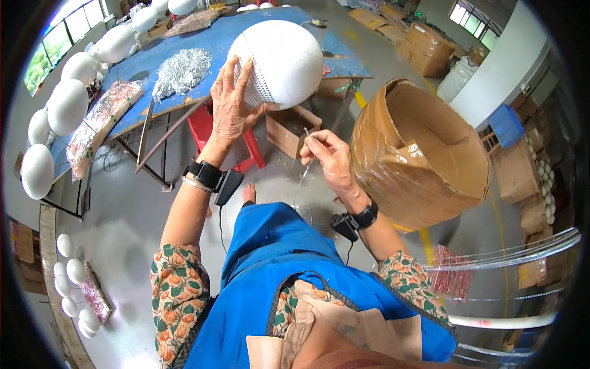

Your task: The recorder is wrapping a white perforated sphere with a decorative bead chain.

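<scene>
A large white ball (pixel 286 58), foam by its look, is at the near edge of the blue table. A studded band of small beads or stones (pixel 261 89) covers part of its left side. My left hand (pixel 228 111) grips that side, fingers spread over the band and thumb below; what else supports the ball is hidden. Lower and to the right, my right hand (pixel 330 157) is closed in a pinch on a thin silvery strand (pixel 300 187), which dangles towards the floor. A small tip pokes up above these fingers, too fine to identify.
The blue table (pixel 239 24) bears a heap of white strands (pixel 181 72). White balls on sticks (pixel 67 106) line the left. A red stool (pixel 201 126) and small carton (pixel 289 134) stand beneath the table edge. A large open cardboard box (pixel 402 178) is close by my right arm.
</scene>
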A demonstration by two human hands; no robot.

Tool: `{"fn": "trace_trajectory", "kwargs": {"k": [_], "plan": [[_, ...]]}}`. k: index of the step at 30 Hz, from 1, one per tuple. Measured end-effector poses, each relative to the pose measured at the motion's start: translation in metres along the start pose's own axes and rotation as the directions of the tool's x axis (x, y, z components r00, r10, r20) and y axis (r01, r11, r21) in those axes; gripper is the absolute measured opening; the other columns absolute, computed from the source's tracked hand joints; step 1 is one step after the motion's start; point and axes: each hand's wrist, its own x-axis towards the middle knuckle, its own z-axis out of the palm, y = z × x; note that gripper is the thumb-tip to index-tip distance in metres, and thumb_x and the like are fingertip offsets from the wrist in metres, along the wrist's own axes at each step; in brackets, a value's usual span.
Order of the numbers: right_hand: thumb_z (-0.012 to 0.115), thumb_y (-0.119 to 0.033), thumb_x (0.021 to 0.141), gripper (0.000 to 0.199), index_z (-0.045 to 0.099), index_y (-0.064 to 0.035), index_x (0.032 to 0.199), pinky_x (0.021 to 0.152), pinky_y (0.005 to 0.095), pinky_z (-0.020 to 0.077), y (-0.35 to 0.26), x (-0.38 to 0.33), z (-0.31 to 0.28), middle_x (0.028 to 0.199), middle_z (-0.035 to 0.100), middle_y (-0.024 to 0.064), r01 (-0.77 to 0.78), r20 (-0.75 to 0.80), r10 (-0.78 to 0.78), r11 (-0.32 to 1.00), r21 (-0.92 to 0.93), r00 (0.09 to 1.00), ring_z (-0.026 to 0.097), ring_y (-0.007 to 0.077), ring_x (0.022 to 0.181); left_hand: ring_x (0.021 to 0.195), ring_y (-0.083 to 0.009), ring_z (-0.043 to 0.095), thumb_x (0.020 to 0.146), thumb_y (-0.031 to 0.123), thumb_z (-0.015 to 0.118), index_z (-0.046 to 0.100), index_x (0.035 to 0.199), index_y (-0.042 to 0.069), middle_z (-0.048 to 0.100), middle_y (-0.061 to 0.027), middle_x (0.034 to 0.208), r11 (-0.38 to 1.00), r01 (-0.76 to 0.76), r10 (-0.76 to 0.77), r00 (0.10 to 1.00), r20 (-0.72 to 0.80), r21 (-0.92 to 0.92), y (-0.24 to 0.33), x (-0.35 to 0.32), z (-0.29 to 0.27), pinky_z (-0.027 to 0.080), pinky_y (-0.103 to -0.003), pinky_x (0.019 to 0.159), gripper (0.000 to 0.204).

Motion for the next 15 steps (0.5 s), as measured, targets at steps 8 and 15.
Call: {"fn": "trace_trajectory", "kwargs": {"k": [8, 15], "plan": [[0.052, -0.015, 0.087, 0.016, 0.054, 0.0006, 0.09, 0.058, 0.0223, 0.0478, -0.01, 0.014, 0.011, 0.074, 0.058, 0.0063, 0.029, 0.042, -0.032, 0.998, 0.059, 0.999, 0.056, 0.0105, 0.063, 0.108, -0.029, 0.047, 0.068, 0.03, 0.072, 0.048, 0.115, 0.003, 0.048, -0.0167, 0.116, 0.87, 0.264, -0.339, 0.934, -0.116, -0.417, -0.009, 0.012, -0.013, 0.039, -0.037, 0.088, 0.059], [0.052, -0.016, 0.087, 0.016, 0.055, 0.0005, 0.089, 0.058, 0.0206, 0.0474, -0.003, 0.026, 0.026, 0.072, 0.059, 0.005, 0.098, 0.028, -0.097, 0.994, -0.054, 0.995, 0.055, 0.0086, 0.061, 0.117, -0.0316, 0.038, 0.071, 0.032, 0.069, 0.037, 0.125, 0.0, 0.039, -0.0219, 0.126, 0.943, 0.133, -0.161, 0.984, -0.069, -0.305, -0.007, 0.011, -0.014, 0.031, -0.037, 0.097, 0.071]]}}
